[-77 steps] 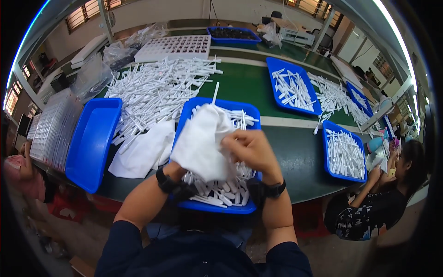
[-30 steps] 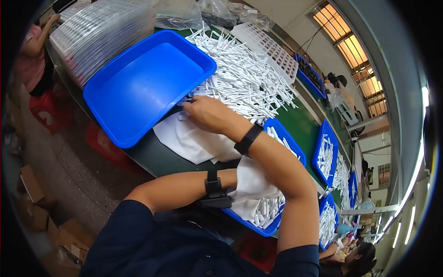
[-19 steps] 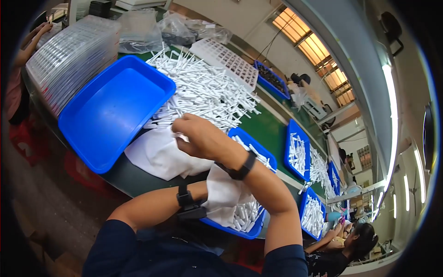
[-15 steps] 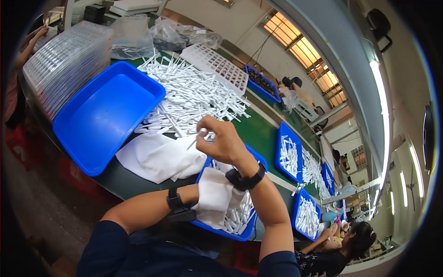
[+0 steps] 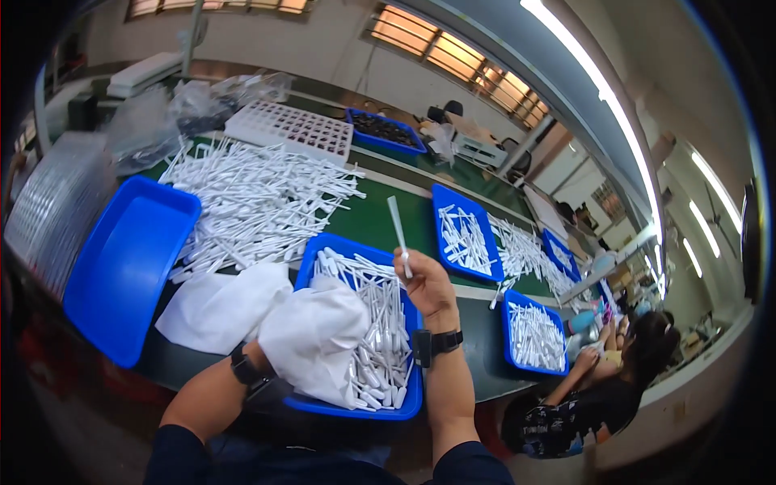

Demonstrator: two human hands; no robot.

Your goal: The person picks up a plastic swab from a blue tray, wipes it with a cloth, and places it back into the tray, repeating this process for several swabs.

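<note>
My right hand (image 5: 431,288) pinches a slim white plastic stick (image 5: 396,220) upright by its lower end, above the right rim of a blue tray (image 5: 415,386). This tray is filled with similar white sticks (image 5: 378,323). My left hand (image 5: 260,360) is in a bunched white cloth (image 5: 317,338) held over the tray's left side; the cloth covers its fingers. Another white cloth (image 5: 218,311) lies on the table, left of the tray. Beyond it spreads a big loose pile of white sticks (image 5: 259,198).
An empty-looking blue tray (image 5: 129,271) and stacked clear plastic trays (image 5: 61,210) stand left. Behind the pile are a white perforated tray (image 5: 287,133) and a blue tray of dark parts (image 5: 384,132). Right are more stick-filled trays (image 5: 508,339) and a seated co-worker (image 5: 598,388).
The view has swung right. My right hand has moved from over the cloth to the tray's right side, raising the stick upright. My left hand and its cloth have come apart from the right arm.
</note>
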